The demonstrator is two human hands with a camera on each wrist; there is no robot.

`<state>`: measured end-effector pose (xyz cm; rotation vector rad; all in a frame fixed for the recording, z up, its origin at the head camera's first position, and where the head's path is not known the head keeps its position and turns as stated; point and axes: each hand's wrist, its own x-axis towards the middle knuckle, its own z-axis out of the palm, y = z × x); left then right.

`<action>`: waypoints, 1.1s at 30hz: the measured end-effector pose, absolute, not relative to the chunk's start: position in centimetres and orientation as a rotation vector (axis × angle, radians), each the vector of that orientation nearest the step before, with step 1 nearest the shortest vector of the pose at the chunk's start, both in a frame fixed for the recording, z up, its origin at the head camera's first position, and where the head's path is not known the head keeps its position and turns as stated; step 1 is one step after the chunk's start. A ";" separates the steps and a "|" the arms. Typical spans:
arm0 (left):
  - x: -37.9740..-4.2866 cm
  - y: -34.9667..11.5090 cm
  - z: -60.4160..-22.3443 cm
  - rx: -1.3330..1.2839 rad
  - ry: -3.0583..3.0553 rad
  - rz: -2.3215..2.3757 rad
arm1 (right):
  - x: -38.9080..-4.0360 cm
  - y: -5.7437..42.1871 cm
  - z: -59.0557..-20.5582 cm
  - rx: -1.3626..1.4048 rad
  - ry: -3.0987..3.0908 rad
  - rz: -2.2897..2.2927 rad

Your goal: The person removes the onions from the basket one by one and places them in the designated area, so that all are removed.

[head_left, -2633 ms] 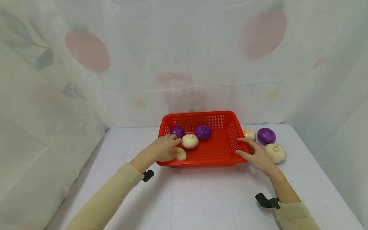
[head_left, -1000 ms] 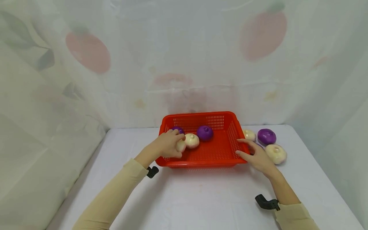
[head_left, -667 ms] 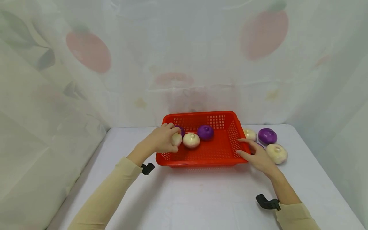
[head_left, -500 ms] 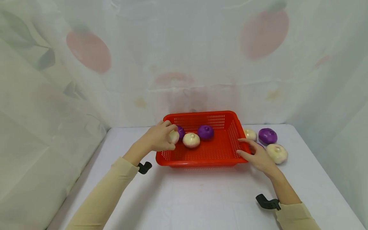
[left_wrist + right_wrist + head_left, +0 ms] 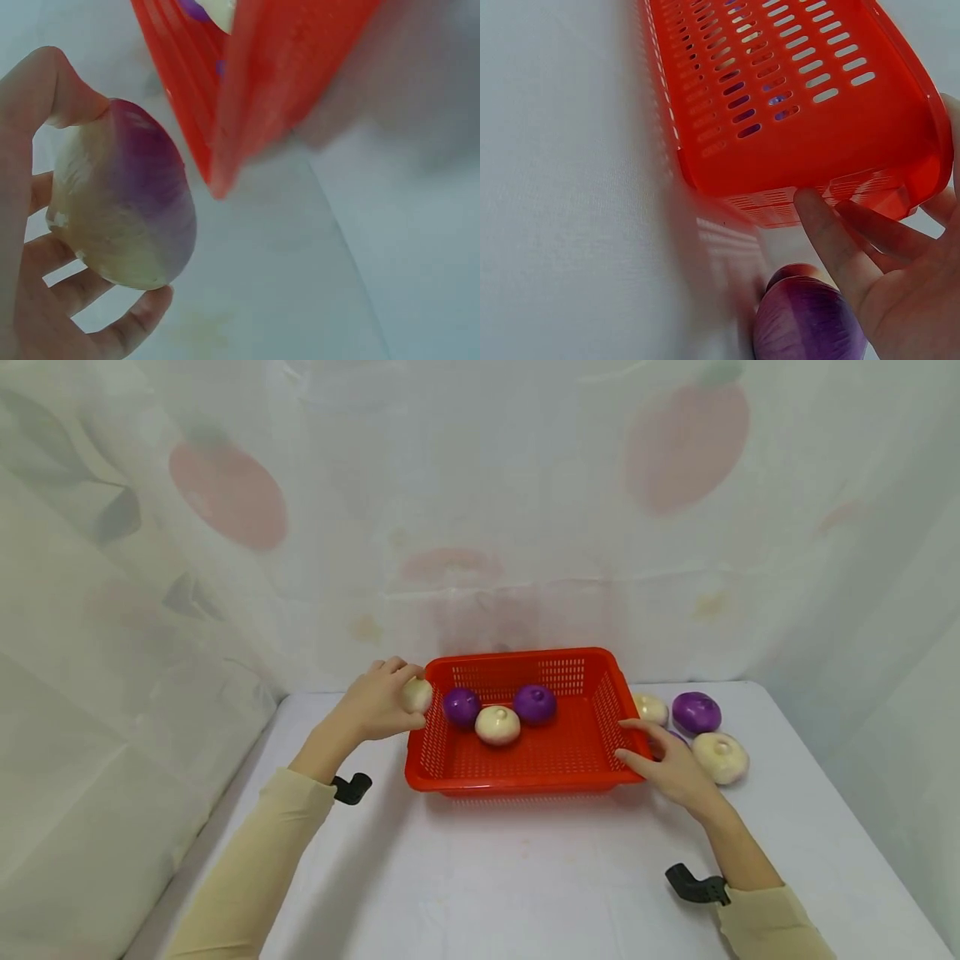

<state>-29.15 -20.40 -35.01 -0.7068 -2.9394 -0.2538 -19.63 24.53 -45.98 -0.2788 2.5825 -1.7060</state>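
Observation:
My left hand (image 5: 378,702) holds a cream-and-purple turnip (image 5: 124,195) just outside the left rim of the red plastic basket (image 5: 525,783). Its thumb and fingers curl round the turnip, over the white tablecloth. Two purple turnips (image 5: 536,705) and a cream-topped turnip (image 5: 497,726) sit inside the basket. At the basket's right end, my right hand (image 5: 675,768) grips the rim, with fingers (image 5: 832,240) against the outer wall in the right wrist view. Part of that grip is hidden.
To the right of the basket lie several turnips, among them a purple one (image 5: 696,712) and a cream one (image 5: 720,758); another is partly behind my right hand. The table (image 5: 480,877) has a white cloth, and a printed curtain (image 5: 480,510) hangs behind it.
My left hand has taken hold of a turnip in the basket's front left, lifted it and carried it left past the rim. The right hand stays at the basket's right end.

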 end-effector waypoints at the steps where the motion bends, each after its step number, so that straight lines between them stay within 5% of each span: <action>1: -29.3 -20.8 -35.1 -0.696 -2.936 -0.261 | -19.6 24.5 -46.0 -0.279 2.580 -1.709; 33: -33.0 -24.3 -44.7 -0.442 -3.006 -0.315 | -19.6 24.4 -45.9 -0.247 2.621 -1.659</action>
